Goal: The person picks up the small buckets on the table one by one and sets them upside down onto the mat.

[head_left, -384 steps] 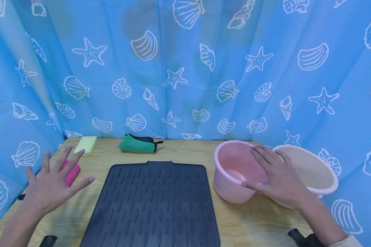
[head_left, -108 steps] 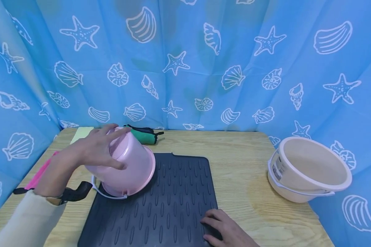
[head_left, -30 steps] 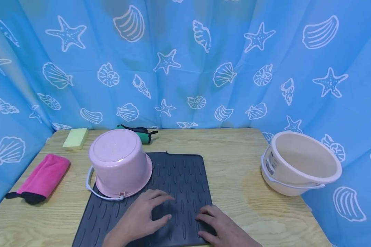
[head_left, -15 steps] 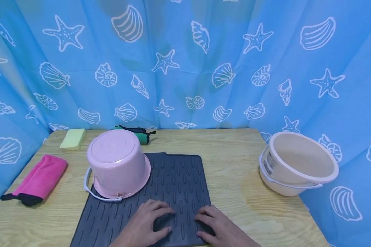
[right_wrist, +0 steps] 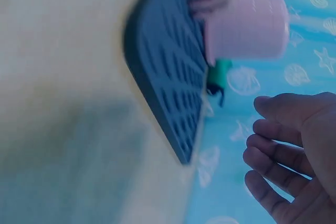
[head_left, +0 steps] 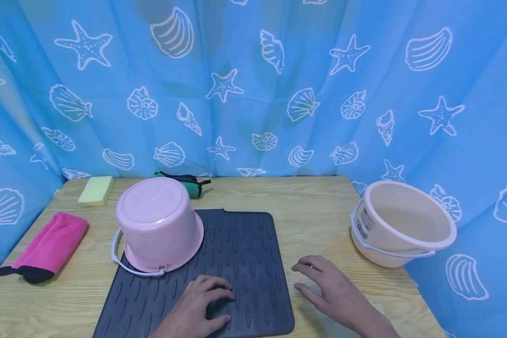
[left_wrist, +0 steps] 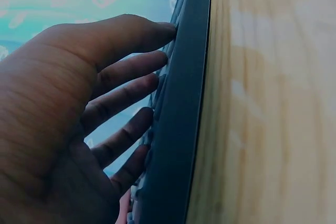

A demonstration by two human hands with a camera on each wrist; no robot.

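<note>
My left hand [head_left: 196, 307] rests with its fingertips on the dark ribbed mat [head_left: 253, 263]; in the left wrist view its thumb and fingers [left_wrist: 131, 66] touch the mat near its edge. My right hand [head_left: 335, 291] is off the mat's right edge, over the wooden table, fingers loosely bent and holding nothing. On the mat's left part a pink bucket [head_left: 160, 220] stands upside down, its pale handle [head_left: 126, 267] hanging at the rim. A beige bucket [head_left: 405, 220] stands upright on the right, beyond my right hand.
A folded pink cloth [head_left: 55, 241] with a black end lies at the left. Behind it sits a pale yellow sponge [head_left: 96, 191]. A green cloth pouch [head_left: 194, 188] lies partly behind the pink bucket. A blue curtain [head_left: 245, 94] with white shells closes the back and sides.
The pink bucket, first upright on the right, now sits upside down on the mat. My left hand has let go of it. My right hand has just moved off the mat, to the right.
</note>
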